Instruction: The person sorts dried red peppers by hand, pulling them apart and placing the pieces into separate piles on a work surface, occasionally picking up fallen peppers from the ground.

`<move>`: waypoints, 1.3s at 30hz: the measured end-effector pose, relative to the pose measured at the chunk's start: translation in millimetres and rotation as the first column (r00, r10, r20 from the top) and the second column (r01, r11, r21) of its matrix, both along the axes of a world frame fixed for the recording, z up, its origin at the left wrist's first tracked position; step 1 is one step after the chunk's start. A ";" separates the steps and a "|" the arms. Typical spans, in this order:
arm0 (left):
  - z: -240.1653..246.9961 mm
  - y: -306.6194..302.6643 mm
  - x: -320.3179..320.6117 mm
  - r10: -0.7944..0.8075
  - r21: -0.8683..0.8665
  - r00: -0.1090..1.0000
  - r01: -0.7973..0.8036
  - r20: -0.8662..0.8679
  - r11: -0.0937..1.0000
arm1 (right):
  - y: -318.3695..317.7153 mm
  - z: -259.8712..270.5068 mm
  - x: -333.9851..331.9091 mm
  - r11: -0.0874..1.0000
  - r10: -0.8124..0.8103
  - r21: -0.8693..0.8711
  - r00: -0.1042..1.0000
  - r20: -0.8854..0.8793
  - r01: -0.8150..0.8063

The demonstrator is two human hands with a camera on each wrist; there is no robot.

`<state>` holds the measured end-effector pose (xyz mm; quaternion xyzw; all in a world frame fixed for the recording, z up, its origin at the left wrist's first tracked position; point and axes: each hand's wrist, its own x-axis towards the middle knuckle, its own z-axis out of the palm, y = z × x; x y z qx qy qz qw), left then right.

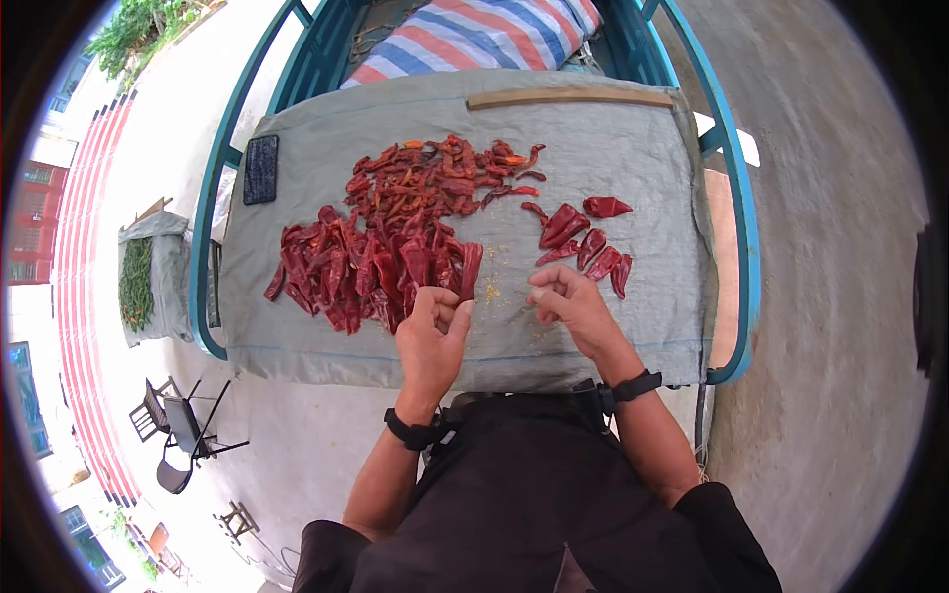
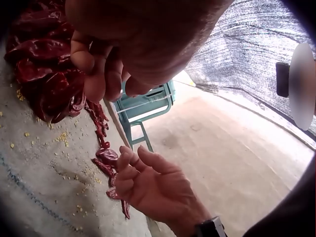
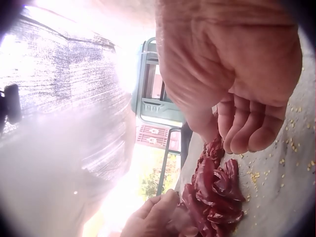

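My left hand (image 1: 432, 341) is at the near right edge of a heap of dried red peppers (image 1: 346, 267). Its thumb and fingers pinch the lower end of one flattened dried red pepper (image 1: 472, 267). To the right, my right hand (image 1: 581, 311) hovers over the sheet with fingers loosely bent and nothing visible in them. Past its fingertips lies a small group of whole red peppers (image 1: 564, 225). In the right wrist view the bent fingers (image 3: 242, 133) of the right hand show over the sheet, while the left hand (image 3: 153, 217) reaches in beside the heap.
A grey woven sheet (image 1: 643, 326) covers the work surface, framed by teal rails (image 1: 743, 247). Yellow seeds (image 1: 492, 289) are scattered between the hands. A wooden strip (image 1: 568, 96) lies along the far edge, and a dark phone-shaped object (image 1: 261, 169) at the far left. Behind is a striped sack (image 1: 484, 40).
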<state>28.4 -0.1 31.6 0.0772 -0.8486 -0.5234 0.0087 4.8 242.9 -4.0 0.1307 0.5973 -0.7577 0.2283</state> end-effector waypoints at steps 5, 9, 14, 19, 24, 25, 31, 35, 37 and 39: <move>-4.9 4.8 -0.9 0.006 -0.021 1.000 -0.006 0.012 1.000 | 3.0 -8.6 1.3 0.999 0.010 0.045 1.000 -0.009 -0.010; -10.7 2.4 2.9 -0.054 -0.058 0.999 0.053 -0.009 0.997 | 6.6 -38.3 2.9 0.976 0.062 0.214 0.996 -0.059 -0.048; -13.4 6.7 7.3 -0.099 0.010 0.995 0.098 0.028 0.995 | 3.7 -60.6 5.8 0.879 0.124 0.476 0.964 -0.233 0.002; -14.6 9.3 8.3 -0.127 0.072 0.990 0.123 0.060 0.990 | -10.2 -39.2 2.0 0.809 0.281 0.587 0.857 -0.433 0.031; -11.2 11.1 9.3 -0.142 0.097 0.986 0.133 0.085 0.986 | 4.5 -10.2 -21.8 0.673 0.307 0.709 0.794 -0.525 0.209; -10.5 11.3 9.7 -0.143 0.098 0.985 0.135 0.091 0.986 | 10.3 -6.3 -30.6 0.611 0.325 0.731 0.746 -0.582 0.304; -12.6 16.4 13.0 -0.160 0.119 0.981 0.147 0.112 0.982 | 40.7 -5.4 -76.8 0.469 0.510 0.796 0.618 -0.598 0.384; -11.1 18.0 14.3 -0.183 0.134 0.972 0.164 0.148 0.977 | 43.6 -30.6 -85.0 0.372 0.626 0.850 0.575 -0.527 0.374; -12.2 19.3 15.9 -0.175 0.152 0.973 0.152 0.151 0.977 | 44.3 -38.4 -85.3 0.339 0.652 0.852 0.553 -0.519 0.399; -12.0 20.3 17.4 -0.166 0.154 0.975 0.143 0.151 0.978 | 48.8 -37.8 -83.9 0.324 0.640 0.881 0.607 -0.472 0.344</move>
